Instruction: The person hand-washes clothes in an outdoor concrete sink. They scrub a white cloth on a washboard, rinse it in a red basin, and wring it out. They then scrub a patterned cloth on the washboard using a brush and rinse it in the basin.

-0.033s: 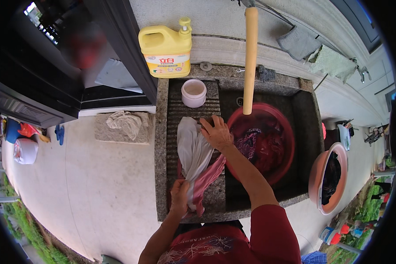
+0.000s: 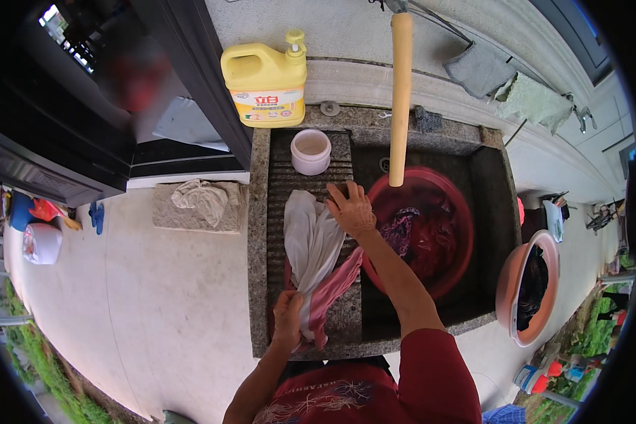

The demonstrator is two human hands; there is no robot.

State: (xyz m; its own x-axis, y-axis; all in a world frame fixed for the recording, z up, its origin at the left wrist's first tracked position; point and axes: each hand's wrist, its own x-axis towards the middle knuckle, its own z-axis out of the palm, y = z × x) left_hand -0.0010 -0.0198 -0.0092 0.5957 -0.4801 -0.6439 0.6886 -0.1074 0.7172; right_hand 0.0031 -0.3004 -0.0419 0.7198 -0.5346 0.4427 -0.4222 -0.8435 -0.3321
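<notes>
A wet white and pink garment (image 2: 311,240) lies bunched along the ridged stone washboard (image 2: 279,184) on the left of the sink. My left hand (image 2: 287,318) is closed on its near end, fingers gripping the white cloth. Beside the garment's far right edge, my right hand (image 2: 352,210) is open, fingers spread over the ridges and apparently holding nothing. A lilac tub (image 2: 311,152) stands at the washboard's far end. To the right of my right hand, a red basin (image 2: 466,240) sits in the sink, holding dark water and soaking clothes, one of them purple-patterned.
A yellow pump jug (image 2: 265,85) stands behind the sink's far left corner. A tan tube (image 2: 401,99) hangs above the basin. At right is a pink basin (image 2: 505,297) with dark clothes. A cloth (image 2: 201,201) lies on a stone slab (image 2: 168,212) at left.
My right hand has shifted slightly away and to the right. My left hand keeps its hold on the garment, which has hardly moved.
</notes>
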